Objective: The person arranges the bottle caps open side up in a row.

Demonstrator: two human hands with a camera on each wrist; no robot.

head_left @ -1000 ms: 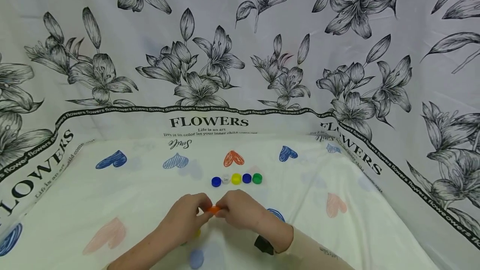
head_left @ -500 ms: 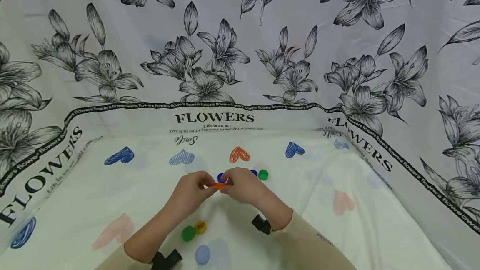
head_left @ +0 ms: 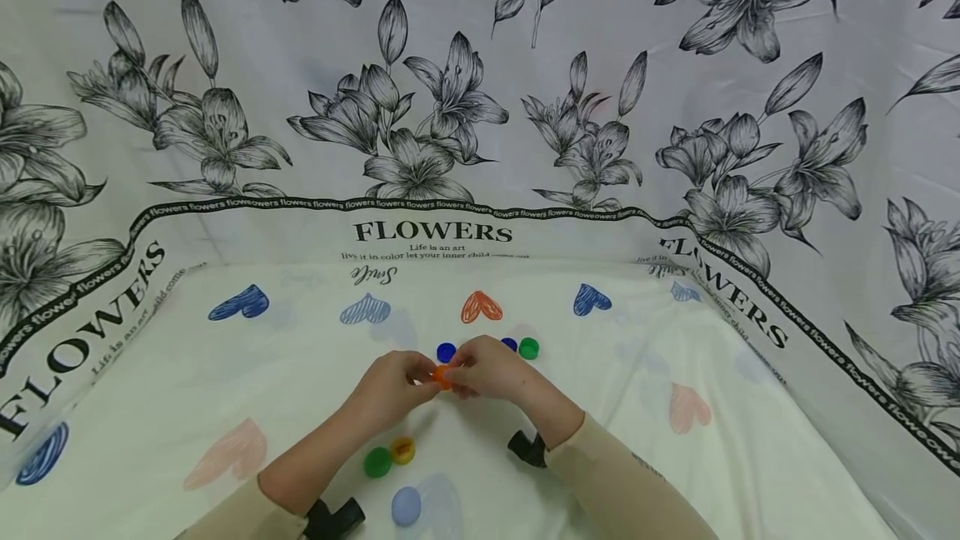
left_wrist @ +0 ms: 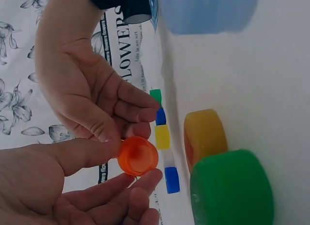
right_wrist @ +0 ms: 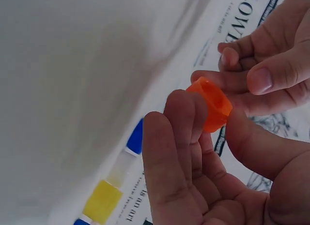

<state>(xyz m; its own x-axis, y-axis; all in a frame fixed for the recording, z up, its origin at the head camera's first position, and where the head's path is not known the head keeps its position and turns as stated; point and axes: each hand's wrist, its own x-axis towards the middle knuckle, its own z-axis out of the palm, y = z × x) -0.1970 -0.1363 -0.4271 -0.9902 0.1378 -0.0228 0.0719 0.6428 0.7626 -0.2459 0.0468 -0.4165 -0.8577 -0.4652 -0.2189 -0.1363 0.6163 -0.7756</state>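
Observation:
An orange bottle cap point(head_left: 442, 377) is held up between both hands, just on the near side of a row of caps. My left hand point(head_left: 390, 386) pinches it between thumb and fingers. The right hand point(head_left: 491, 369) grips its other side, with thumb and fingertips on it in the right wrist view. The cap's hollow side faces the left wrist camera. In the row are a blue cap point(head_left: 446, 352), another blue cap point(head_left: 509, 345) and a green cap point(head_left: 528, 348). A yellow cap point(left_wrist: 162, 137) and a clear cap point(left_wrist: 168, 158) there are hidden by the right hand in the head view.
Closer to the body lie a green cap point(head_left: 377, 462), a yellow-orange cap point(head_left: 403, 450) and a light blue disc point(head_left: 406, 507). A white cloth point(head_left: 600, 407) printed with hearts covers the table. A flower-printed curtain point(head_left: 450, 173) hangs behind it.
Both hands have moved forward toward the row with the orange cap, which now sits turned differently in the fingers. The near green and yellow-orange caps have come out from behind the left arm.

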